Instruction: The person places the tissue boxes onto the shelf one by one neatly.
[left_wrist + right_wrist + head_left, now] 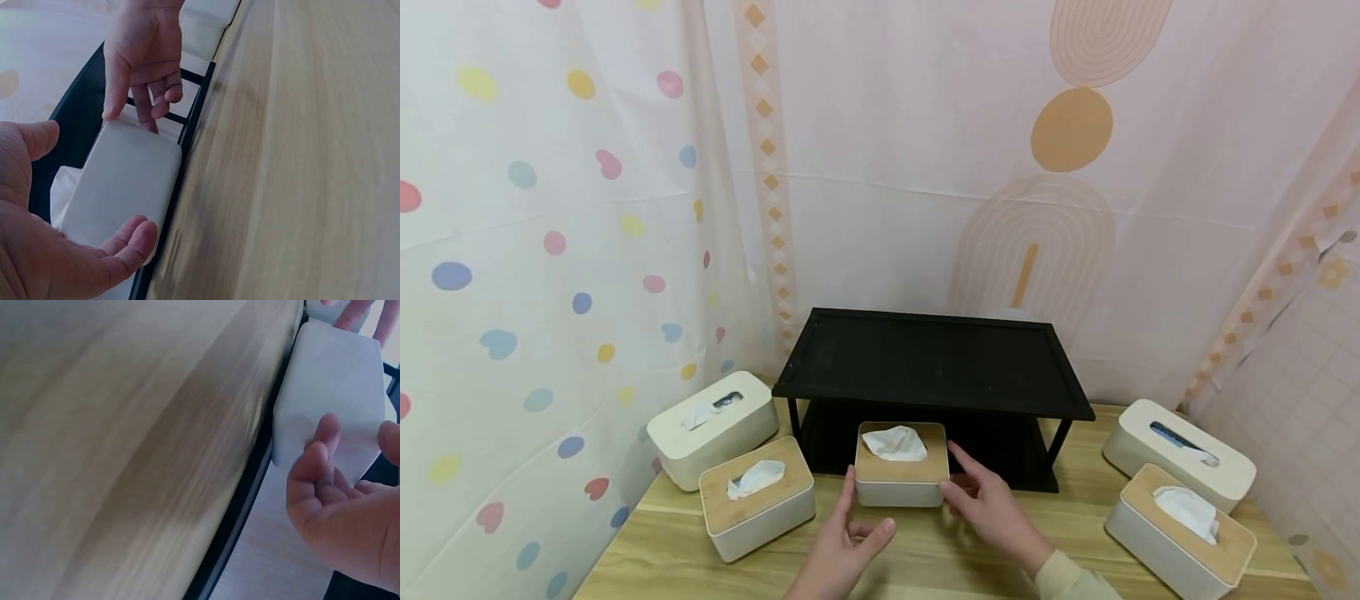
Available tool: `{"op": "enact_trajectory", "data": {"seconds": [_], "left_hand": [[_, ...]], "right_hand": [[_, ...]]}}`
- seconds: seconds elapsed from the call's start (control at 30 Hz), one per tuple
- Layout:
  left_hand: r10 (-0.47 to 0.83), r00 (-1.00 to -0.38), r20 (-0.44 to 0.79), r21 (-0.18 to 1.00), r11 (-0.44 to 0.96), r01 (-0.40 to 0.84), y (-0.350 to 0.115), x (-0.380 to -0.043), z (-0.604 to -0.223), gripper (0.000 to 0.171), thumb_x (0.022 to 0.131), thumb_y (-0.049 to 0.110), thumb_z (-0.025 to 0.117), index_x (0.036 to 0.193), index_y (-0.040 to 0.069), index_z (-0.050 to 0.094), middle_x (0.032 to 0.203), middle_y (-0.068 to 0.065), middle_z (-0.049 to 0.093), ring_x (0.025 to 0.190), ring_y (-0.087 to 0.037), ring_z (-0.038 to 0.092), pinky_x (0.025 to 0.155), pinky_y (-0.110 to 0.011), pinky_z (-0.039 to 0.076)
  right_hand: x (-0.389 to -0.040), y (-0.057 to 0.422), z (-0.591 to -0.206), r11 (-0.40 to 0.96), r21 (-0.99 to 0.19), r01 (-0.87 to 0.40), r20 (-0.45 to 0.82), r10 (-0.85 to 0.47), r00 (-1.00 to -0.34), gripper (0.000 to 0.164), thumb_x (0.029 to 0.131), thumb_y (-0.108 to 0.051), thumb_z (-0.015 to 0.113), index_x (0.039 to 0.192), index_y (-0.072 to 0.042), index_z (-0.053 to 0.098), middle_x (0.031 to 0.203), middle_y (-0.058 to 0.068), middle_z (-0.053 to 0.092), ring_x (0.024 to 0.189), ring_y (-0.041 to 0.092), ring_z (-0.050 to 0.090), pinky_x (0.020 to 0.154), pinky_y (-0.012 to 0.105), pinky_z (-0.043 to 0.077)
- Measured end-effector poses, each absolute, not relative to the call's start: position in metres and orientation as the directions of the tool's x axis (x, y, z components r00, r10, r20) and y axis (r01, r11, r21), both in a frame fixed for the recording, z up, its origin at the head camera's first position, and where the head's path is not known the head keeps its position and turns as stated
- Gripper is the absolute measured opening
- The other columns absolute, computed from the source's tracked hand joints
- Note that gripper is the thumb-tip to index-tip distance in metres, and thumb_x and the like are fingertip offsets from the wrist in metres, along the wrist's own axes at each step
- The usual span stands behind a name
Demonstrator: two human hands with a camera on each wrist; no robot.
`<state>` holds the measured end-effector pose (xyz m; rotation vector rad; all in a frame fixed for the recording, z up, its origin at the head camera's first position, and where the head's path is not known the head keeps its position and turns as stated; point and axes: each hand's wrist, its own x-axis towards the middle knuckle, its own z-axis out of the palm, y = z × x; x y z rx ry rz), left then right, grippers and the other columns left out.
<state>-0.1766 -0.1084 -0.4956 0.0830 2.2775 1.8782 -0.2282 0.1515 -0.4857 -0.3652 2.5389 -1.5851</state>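
Observation:
A tissue box (898, 493) with a wood-look lid, white sides and a tissue poking out sits at the front of the lower tier of a black two-tier rack (925, 354). My left hand (847, 542) is at its left side, fingers extended and fingertips against it, the thumb held away. At the opposite side is my right hand (988, 504), its thumb by the front corner and its forefinger along the side. The left wrist view shows the box's white front face (128, 181) between both hands. In the right wrist view the other right fingers (312, 469) are loosely bent.
On the wooden table (925, 554), a white tissue box (715, 446) and a wood-lidded one (767, 521) stand left of the rack. Another white box (1206, 479) and wood-lidded box (1157, 537) stand right. Patterned curtains (880, 225) hang behind and beside the table.

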Motion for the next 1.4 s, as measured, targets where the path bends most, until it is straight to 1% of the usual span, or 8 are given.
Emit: {"op": "enact_trajectory", "data": {"seconds": [0.17,0.33,0.53,0.63,0.77,0.97,1.2,1.4], "left_hand": [[0.137,-0.986,-0.091,0.974,0.217,-0.059,-0.106,-0.178,-0.494,0.114,0.100,0.044,0.076,0.172,0.007,-0.003,0.170,-0.042,0.011,0.110,-0.026,0.074,0.084,-0.039,0.062],[0.114,-0.990,-0.088,0.967,0.246,-0.058,-0.105,-0.179,-0.490,0.116,0.099,0.047,0.076,0.172,0.007,-0.004,0.172,-0.039,0.009,0.113,-0.029,0.074,0.085,-0.042,0.063],[0.105,-0.991,-0.081,0.965,0.256,-0.052,-0.102,-0.179,-0.489,0.119,0.098,0.048,0.077,0.172,0.006,-0.007,0.171,-0.040,0.010,0.115,-0.032,0.074,0.085,-0.043,0.063],[0.098,-0.993,-0.062,0.960,0.277,-0.033,-0.101,-0.179,-0.490,0.119,0.099,0.050,0.075,0.171,0.005,-0.008,0.167,-0.045,0.021,0.117,-0.035,0.074,0.086,-0.045,0.064],[0.087,-0.995,-0.053,0.951,0.308,-0.024,-0.100,-0.180,-0.492,0.118,0.099,0.053,0.072,0.171,0.006,-0.008,0.163,-0.047,0.028,0.119,-0.041,0.072,0.088,-0.050,0.064],[0.074,-0.997,-0.031,0.952,0.307,-0.007,-0.100,-0.184,-0.494,0.118,0.100,0.051,0.073,0.171,0.008,-0.011,0.168,-0.045,0.014,0.123,-0.049,0.069,0.091,-0.055,0.063],[0.048,-0.998,-0.033,0.949,0.314,-0.017,-0.101,-0.187,-0.495,0.121,0.100,0.047,0.074,0.170,0.003,-0.014,0.170,-0.043,0.003,0.125,-0.053,0.066,0.095,-0.058,0.061],[0.036,-0.998,-0.046,0.947,0.318,-0.032,-0.100,-0.188,-0.493,0.123,0.099,0.050,0.074,0.168,0.001,-0.016,0.172,-0.039,-0.007,0.128,-0.053,0.064,0.099,-0.060,0.059]], "right_hand": [[-0.228,0.145,-0.484,0.504,-0.833,-0.228,0.115,-0.246,-0.963,0.063,0.105,-0.034,0.071,0.161,-0.014,0.050,0.125,0.014,0.078,0.111,0.023,0.075,0.086,0.026,0.059],[-0.229,0.140,-0.483,0.511,-0.824,-0.244,0.140,-0.234,-0.962,0.062,0.103,-0.034,0.073,0.158,-0.012,0.053,0.121,0.014,0.079,0.106,0.022,0.076,0.085,0.028,0.061],[-0.231,0.137,-0.479,0.515,-0.825,-0.234,0.138,-0.218,-0.966,0.060,0.103,-0.036,0.074,0.155,-0.011,0.057,0.116,0.010,0.080,0.098,0.016,0.073,0.077,0.024,0.057],[-0.233,0.136,-0.478,0.519,-0.822,-0.237,0.138,-0.222,-0.965,0.059,0.103,-0.036,0.073,0.154,-0.011,0.058,0.114,0.008,0.080,0.098,0.016,0.073,0.076,0.024,0.056],[-0.234,0.136,-0.476,0.524,-0.809,-0.264,0.152,-0.247,-0.957,0.057,0.105,-0.035,0.071,0.153,-0.009,0.059,0.119,0.010,0.079,0.101,0.018,0.073,0.078,0.023,0.056],[-0.240,0.137,-0.477,0.553,-0.777,-0.301,0.169,-0.278,-0.946,0.052,0.108,-0.036,0.065,0.152,-0.009,0.060,0.122,0.008,0.078,0.101,0.017,0.073,0.079,0.023,0.055],[-0.246,0.131,-0.478,0.584,-0.754,-0.302,0.143,-0.302,-0.942,0.053,0.109,-0.039,0.063,0.153,-0.011,0.059,0.120,0.007,0.079,0.103,0.017,0.072,0.081,0.028,0.057],[-0.248,0.126,-0.477,0.605,-0.733,-0.311,0.150,-0.302,-0.941,0.053,0.109,-0.042,0.062,0.154,-0.013,0.059,0.117,0.005,0.080,0.104,0.017,0.073,0.083,0.032,0.058]]}}
